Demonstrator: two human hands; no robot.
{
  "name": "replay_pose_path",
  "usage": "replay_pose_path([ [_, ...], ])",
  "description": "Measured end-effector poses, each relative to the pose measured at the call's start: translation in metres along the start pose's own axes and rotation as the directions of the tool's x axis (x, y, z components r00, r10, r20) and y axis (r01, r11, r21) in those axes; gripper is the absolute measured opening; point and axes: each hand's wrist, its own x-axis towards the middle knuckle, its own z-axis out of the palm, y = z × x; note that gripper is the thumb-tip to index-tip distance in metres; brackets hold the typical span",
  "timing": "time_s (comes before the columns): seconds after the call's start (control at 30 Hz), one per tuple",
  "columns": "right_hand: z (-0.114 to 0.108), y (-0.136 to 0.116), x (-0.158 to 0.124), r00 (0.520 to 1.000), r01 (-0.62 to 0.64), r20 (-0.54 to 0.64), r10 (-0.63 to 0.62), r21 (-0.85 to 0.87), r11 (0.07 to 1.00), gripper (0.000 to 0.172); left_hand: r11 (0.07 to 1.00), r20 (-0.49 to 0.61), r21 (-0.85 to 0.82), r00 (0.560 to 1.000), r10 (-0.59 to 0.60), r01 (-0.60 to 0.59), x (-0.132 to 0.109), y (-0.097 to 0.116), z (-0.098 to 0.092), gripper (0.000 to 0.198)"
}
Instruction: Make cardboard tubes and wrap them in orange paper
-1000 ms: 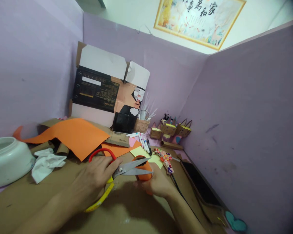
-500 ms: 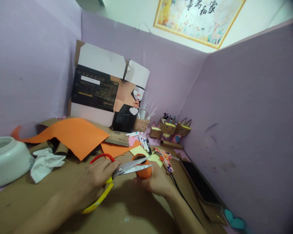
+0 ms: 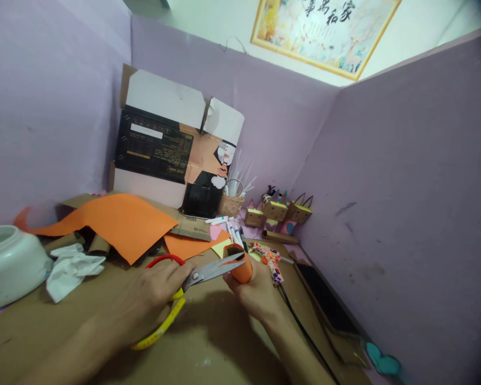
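My left hand (image 3: 154,297) is closed around the handles of a pair of scissors (image 3: 214,269), one handle red and the other yellow. The blades point right and are slightly parted, their tips at the rim of an orange paper-covered tube (image 3: 241,269). My right hand (image 3: 256,291) grips that tube, its dark open end tilted up and toward the left. Whether the blades have paper between them I cannot tell. Just beyond my right hand lies a patterned hot glue gun (image 3: 271,262) with a black cord.
Orange paper (image 3: 124,222) and a crumpled tissue (image 3: 72,270) lie left, beside a white pot (image 3: 14,267). Behind are markers (image 3: 234,233), a basket of sticks (image 3: 231,205), small cardboard animals (image 3: 275,211) and a flattened box (image 3: 156,144). A dark flat panel (image 3: 326,299) lies right.
The scissor blades have come closer together. My right hand has raised and turned the orange tube a little, so its open end tips more toward the blades.
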Motion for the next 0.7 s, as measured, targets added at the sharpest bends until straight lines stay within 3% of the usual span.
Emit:
replay_pose_path([
  [0.13, -0.0017, -0.0026, 0.0, 0.999, -0.047, -0.011, 0.047, -0.058, 0.997, 0.002, 1.0, -0.011, -0.003, 1.0, 0.016, -0.016, -0.0001, -0.0007, -0.0016, 0.05],
  [0.47, -0.0046, -0.0049, 0.0013, 0.997, -0.081, -0.002, 0.081, -0.129, 0.988, 0.006, 0.994, 0.078, -0.078, 0.994, -0.071, 0.077, -0.0007, -0.0023, 0.0, 0.047],
  [0.7, -0.0065, -0.0046, 0.0013, 0.98, -0.173, -0.158, 0.121, -0.382, 0.908, 0.017, 0.993, 0.078, -0.095, 0.995, -0.057, 0.064, -0.0024, -0.0034, 0.0001, 0.041],
])
